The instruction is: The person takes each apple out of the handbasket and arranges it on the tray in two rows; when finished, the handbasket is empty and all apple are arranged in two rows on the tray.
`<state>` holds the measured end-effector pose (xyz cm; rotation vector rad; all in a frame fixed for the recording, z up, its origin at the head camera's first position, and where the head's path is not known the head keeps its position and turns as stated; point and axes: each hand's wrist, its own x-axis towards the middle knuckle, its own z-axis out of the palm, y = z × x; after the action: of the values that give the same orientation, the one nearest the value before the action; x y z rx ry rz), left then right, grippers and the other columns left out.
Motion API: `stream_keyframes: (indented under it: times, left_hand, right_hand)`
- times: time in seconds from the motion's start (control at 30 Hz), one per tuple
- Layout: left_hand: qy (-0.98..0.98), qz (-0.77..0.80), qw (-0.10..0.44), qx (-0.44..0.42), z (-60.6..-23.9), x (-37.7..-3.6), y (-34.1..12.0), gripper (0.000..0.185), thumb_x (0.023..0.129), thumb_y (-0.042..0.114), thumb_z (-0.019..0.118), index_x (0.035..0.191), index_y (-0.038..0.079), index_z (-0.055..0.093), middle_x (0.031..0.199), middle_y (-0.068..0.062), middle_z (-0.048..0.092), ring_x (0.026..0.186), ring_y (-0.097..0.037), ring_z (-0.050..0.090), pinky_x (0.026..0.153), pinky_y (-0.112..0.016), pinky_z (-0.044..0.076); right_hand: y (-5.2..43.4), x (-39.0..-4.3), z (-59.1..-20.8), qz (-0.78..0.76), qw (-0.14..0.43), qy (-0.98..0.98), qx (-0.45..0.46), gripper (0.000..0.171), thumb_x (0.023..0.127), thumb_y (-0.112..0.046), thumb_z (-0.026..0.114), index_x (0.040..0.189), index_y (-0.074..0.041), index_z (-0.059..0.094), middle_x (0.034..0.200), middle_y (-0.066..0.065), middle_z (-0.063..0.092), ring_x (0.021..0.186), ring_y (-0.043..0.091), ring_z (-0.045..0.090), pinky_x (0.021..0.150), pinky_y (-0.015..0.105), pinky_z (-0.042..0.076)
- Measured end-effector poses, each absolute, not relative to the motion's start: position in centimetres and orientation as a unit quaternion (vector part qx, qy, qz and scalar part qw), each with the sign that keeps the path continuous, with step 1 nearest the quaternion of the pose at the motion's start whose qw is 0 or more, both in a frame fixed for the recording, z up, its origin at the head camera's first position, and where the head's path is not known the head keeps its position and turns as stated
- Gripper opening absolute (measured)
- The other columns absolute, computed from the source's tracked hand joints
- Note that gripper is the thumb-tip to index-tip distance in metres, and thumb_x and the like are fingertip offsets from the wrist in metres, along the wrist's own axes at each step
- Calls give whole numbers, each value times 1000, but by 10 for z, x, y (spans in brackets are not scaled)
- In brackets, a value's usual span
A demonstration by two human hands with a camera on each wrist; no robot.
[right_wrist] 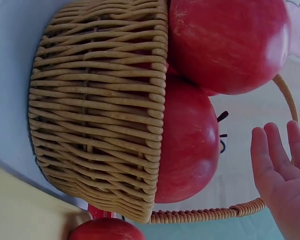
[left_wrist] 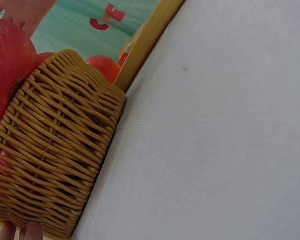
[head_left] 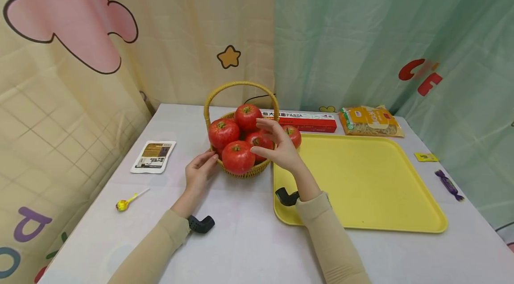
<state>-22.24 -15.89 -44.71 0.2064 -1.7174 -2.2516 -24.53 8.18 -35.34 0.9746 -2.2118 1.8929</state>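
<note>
A wicker basket with a tall arched handle stands at the back middle, heaped with several red apples. My left hand is at its left side, fingertips touching the woven wall near the rim. Above the apples at the right side, my right hand hovers with thumb and fingers spread apart. Nothing is between its fingers in the right wrist view, where the hand is beside the handle. Another red apple lies outside the basket on the right, partly hidden by my right hand.
A yellow tray lies right of the basket, under my right forearm. Behind are a red pasta box and an orange noodle bag. A purple candy and yellow packet lie right; a white pouch and lollipop left.
</note>
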Motion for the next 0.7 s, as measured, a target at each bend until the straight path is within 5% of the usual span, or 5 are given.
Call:
stream_keyframes:
  times: [0.27, 0.7]
  left_hand:
    - [-595, -788, 148, 65, -446, -222, -159, 30, 83, 2, 70, 108, -11, 62, 101, 7, 67, 89, -7, 65, 80, -24, 55]
    - [-595, -786, 148, 72, -445, -222, -159, 26, 82, 3, 71, 105, -7, 65, 98, 9, 67, 89, -8, 65, 79, -23, 55]
  right_hand:
    - [73, -242, -357, 589, 10, -749, 304, 71, 78, -18, 77, 138, -16, 39, 138, 15, 41, 124, 33, 42, 97, 54, 43]
    - [56, -240, -364, 566, -6, -749, 344, 77, 73, -9, 80, 138, -10, 38, 141, 11, 38, 128, 33, 34, 99, 47, 44]
